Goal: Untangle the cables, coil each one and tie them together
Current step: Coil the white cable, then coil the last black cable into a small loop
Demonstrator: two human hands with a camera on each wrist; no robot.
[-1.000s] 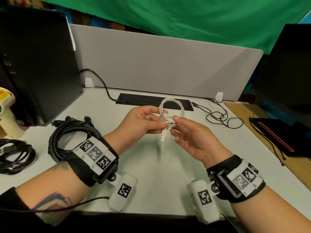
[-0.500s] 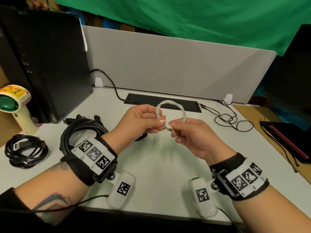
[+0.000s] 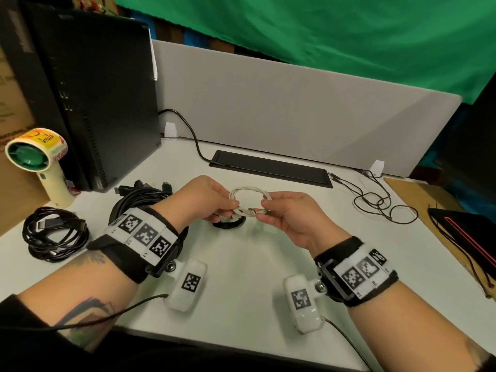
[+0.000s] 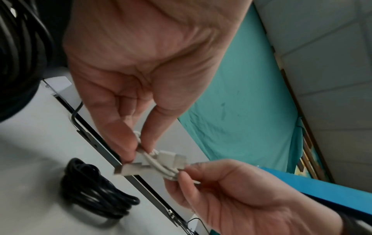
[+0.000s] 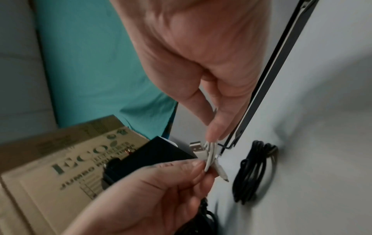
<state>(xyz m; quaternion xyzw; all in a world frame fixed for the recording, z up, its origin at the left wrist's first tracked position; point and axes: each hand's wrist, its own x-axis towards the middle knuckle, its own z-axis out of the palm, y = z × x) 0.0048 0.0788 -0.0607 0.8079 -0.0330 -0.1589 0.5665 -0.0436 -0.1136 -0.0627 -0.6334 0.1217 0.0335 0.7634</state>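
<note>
A small white USB cable coil [image 3: 249, 194] is held up over the middle of the desk between both hands. My left hand [image 3: 234, 207] pinches its lower left side, thumb against fingers. My right hand [image 3: 261, 208] pinches the lower right side. In the left wrist view the white cable [image 4: 161, 165] shows its two plugs lying across the strands between the left hand [image 4: 141, 147] and the right hand [image 4: 181, 173]. The right wrist view has the right hand [image 5: 213, 138] above and the left hand [image 5: 198, 165] below the white cable [image 5: 209, 154].
On the desk lie a small black coil [image 3: 228, 225] under the hands, a large black coil [image 3: 139, 202] by my left wrist, and another black coil [image 3: 53, 234] far left. A thin black wire [image 3: 381, 200] trails at right. A black computer tower [image 3: 88, 98] and a hand fan [image 3: 40, 157] stand at left.
The USB plug that hung below the coil has been brought up and now lies across the coil's lower strands. Both hands have shifted to pinch either side of it.
</note>
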